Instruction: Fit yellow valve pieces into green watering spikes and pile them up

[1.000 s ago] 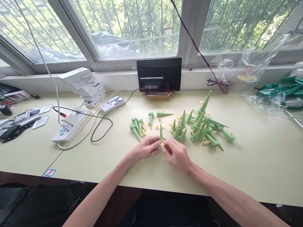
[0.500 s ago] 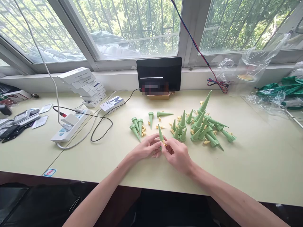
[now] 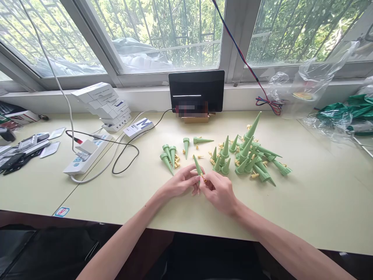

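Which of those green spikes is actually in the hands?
The green spike in the left hand, tip up and leaning left, where the right hand pinches a yellow piece. The other spikes are outside the hands' grip.

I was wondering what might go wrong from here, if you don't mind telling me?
The right hand pinches a small yellow fitting, which might slip and drop. The green spike in the left hand leans, so it could twist out of line. The upright spikes stand close beyond the right hand, so a careless nudge might topple some.
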{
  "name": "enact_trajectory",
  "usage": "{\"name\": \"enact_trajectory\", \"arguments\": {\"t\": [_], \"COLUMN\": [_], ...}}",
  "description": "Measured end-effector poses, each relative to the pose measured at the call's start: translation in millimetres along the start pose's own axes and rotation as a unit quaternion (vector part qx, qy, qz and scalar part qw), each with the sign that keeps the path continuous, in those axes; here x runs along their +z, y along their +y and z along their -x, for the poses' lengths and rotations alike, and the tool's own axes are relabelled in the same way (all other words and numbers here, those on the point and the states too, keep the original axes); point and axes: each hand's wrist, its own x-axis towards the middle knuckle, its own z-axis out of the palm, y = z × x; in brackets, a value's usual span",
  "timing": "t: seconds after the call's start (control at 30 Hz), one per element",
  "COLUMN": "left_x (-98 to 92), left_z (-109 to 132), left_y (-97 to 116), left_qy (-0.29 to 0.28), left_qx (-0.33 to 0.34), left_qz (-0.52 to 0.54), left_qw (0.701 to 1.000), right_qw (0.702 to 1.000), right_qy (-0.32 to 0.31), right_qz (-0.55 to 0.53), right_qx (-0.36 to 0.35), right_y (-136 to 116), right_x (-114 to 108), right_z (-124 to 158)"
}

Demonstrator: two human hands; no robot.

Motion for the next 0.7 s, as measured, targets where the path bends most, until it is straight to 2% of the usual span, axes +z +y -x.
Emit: {"name": "enact_trajectory", "arguments": {"t": [0.4, 0.7], "left_x": [0.8, 1.3], "left_z": [0.4, 1.1], "left_y": [1.3, 2.9], "left_qy": [0.005, 0.015], "left_qx": [-0.005, -0.009], "left_qz": [-0.008, -0.019], "left_qw": [1.000, 1.000], "right_qw": [1.000, 1.000], "right_qy": [0.013, -0.003], "right_qz": [0.000, -0.002], "right_qx": [-0.004, -0.003], "right_y": [-1.4, 1.7], "right_x": [-0.9, -1.0], "right_z": [-2.1, -0.2]}}
